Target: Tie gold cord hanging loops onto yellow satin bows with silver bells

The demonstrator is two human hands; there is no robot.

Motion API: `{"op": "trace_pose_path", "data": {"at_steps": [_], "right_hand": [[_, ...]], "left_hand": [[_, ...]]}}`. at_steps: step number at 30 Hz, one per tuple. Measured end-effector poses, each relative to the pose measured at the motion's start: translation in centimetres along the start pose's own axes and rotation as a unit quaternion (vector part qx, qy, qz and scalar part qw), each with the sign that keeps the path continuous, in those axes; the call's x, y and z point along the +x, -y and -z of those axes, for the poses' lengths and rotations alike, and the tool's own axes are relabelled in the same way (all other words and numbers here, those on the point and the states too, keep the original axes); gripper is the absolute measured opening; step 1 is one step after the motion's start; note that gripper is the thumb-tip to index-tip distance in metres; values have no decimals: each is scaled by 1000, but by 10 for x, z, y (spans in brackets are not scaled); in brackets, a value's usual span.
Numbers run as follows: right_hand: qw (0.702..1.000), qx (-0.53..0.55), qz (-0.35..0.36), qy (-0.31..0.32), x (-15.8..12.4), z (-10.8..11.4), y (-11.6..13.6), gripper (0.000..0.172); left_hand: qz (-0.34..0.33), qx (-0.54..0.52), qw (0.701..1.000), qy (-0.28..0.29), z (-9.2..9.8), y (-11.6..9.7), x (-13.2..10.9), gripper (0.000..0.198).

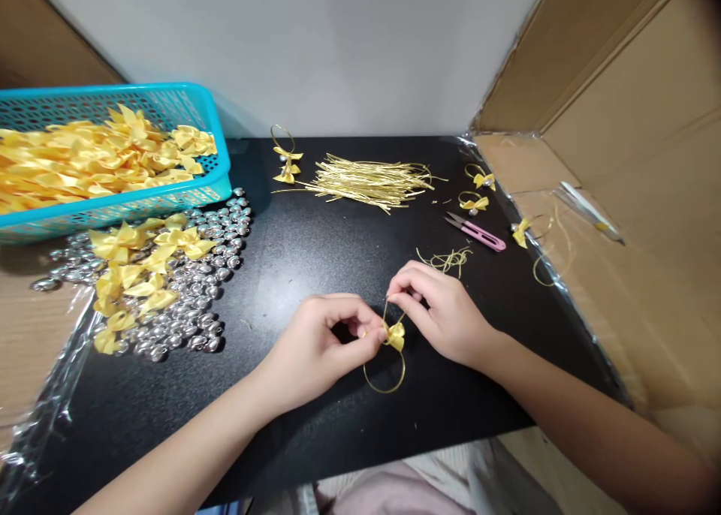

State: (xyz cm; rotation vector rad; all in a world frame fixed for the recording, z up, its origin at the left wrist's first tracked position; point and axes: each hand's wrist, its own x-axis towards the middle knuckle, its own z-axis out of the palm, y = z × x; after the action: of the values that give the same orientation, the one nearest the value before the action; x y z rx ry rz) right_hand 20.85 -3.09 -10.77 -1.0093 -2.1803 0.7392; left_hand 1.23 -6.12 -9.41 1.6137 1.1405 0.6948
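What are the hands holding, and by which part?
A yellow bow on a gold cord: the left hand pinches the bow, the right hand pinches the cord just above it.

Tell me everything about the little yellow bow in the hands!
The bow is tiny and yellow and looks like shiny satin ribbon, a bit crumpled. A thin gold cord is joined to it and curves below in a round loop over the black table. The left hand pinches the bow from its left side. The right hand pinches the cord's ends just above it. The bow sits between both hands, near the table's front middle.
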Motion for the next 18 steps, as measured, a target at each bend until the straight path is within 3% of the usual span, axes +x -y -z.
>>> {"op": "trace_pose_path", "data": {"at_steps": [6,13,18], "right_hand": [[1000,-14,5,-16,0,5,2,17],[999,-13,16,-37,-2,4,5,18],[982,177,-65,-10,-3,8,10,10]], "left_hand": [[52,-12,992,-118,2,4,1,14],[2,106,990,-92,1,5,1,13],[-18,131,987,-93,2,6,1,14]]}}
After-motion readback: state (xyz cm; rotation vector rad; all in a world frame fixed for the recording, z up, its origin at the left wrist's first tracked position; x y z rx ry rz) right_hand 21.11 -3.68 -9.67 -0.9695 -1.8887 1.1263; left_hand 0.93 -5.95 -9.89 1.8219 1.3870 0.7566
